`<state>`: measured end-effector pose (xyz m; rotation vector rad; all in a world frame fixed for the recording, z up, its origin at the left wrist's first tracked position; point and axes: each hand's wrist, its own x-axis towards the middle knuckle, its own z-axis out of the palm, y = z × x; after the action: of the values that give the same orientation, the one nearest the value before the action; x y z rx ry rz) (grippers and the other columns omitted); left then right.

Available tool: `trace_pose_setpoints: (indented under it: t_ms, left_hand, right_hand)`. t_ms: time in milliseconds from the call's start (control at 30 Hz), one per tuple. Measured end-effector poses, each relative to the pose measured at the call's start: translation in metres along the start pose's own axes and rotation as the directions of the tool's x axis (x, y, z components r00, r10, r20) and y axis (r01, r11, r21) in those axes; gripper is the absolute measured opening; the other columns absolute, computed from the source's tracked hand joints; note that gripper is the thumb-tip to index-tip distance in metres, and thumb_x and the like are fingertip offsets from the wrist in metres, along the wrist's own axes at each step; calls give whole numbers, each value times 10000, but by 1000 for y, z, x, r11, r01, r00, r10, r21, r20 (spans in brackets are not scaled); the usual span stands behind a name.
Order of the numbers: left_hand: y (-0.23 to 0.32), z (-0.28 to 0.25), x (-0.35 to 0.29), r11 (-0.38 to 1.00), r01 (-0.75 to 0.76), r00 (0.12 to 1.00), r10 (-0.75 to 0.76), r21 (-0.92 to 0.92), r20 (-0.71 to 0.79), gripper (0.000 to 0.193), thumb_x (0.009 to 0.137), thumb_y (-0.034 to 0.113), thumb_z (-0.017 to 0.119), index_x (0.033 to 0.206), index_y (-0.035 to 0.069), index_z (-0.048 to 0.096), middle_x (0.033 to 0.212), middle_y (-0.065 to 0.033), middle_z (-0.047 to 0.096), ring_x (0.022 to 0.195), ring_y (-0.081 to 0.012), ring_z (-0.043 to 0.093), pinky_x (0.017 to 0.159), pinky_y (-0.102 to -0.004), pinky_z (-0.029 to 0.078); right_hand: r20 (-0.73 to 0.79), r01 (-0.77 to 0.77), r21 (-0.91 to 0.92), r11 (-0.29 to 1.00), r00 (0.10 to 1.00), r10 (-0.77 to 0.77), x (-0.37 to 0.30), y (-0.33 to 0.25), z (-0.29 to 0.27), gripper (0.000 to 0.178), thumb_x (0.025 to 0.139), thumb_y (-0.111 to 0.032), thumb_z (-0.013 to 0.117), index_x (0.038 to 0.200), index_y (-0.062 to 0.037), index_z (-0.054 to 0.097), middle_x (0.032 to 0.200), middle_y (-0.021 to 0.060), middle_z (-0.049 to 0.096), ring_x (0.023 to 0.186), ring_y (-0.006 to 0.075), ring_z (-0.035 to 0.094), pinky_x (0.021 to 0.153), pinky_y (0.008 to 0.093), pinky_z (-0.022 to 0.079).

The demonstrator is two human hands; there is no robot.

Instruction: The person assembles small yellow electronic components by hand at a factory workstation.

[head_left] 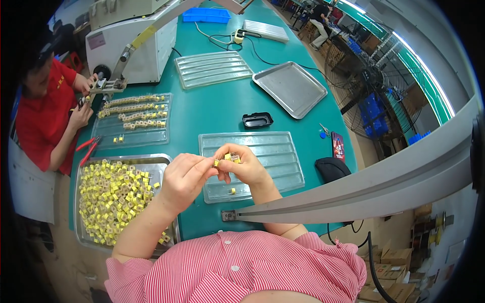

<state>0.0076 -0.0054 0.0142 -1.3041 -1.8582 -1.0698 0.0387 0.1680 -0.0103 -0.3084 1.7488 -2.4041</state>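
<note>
Taking the two hands as the middle of the clock, the person's left hand [184, 177] is keeping its thumb and fingertips together, pinching a small yellow block [216, 163] where the hands are meeting. The right hand [247, 166] is curling around a few more yellow blocks [228, 157], its fingers clamped on them; their exact number is hiding in the grip. Both hands are hovering over a clear ridged tray [277, 159], and a single loose block [232, 191] is lying on it at 5 o'clock.

At 8 o'clock a metal tray [164, 160] is holding a big heap of similar blocks [116, 202]. Red-handled pliers [89, 149] are resting at 9 o'clock. At 10 o'clock another tray [151, 135] is carrying rows of blocks [136, 108], and beyond it a co-worker in red [43, 116] is working at a machine. A small black box [257, 120] is sitting between 1 and 2 o'clock, and a black pouch [332, 170] is lying at 3.
</note>
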Motion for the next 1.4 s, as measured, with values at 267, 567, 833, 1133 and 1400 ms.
trace_pose_setpoints:
  t_ms: [267,567,833,1133,1400]
  left_hand:
    - [-6,-3,7,990,101,993,-95,-99,63,142,630,60,665,731,29,569,645,-71,557,583,-223,550,512,-308,441]
    - [-7,-13,17,900,396,898,-337,-184,283,48,685,47,622,697,25,581,615,-73,555,558,-187,551,510,-266,442]
    - [-18,-6,0,45,783,546,-528,-620,651,174,754,105,609,863,-8,534,745,-43,554,656,-109,543,558,-241,453]
    - [-19,0,-3,-161,772,492,-460,-614,739,185,740,68,601,884,10,501,796,-55,544,677,-118,533,574,-240,438]
    - [-21,1,-4,-249,769,473,-399,-589,786,190,731,47,602,884,23,493,768,-47,551,656,-113,533,568,-230,437]
  right_hand:
    - [37,3,-54,999,999,-1,0,-4,1,144,770,-121,595,843,-7,546,687,41,559,572,84,544,424,180,408]
    - [30,-6,-155,988,999,11,2,-4,4,132,766,-111,595,835,-6,552,720,46,569,585,84,545,427,180,412]
    - [-6,-10,-81,997,1000,9,1,-2,4,125,763,-79,585,840,11,542,716,75,578,557,105,563,418,191,435]
    - [3,-5,-125,992,1000,5,-2,-9,4,125,745,-57,599,829,16,542,685,68,576,551,101,564,411,192,433]
    - [14,-26,-125,992,1000,28,-3,-13,6,101,730,-30,602,798,14,542,676,64,576,543,92,556,419,184,425]
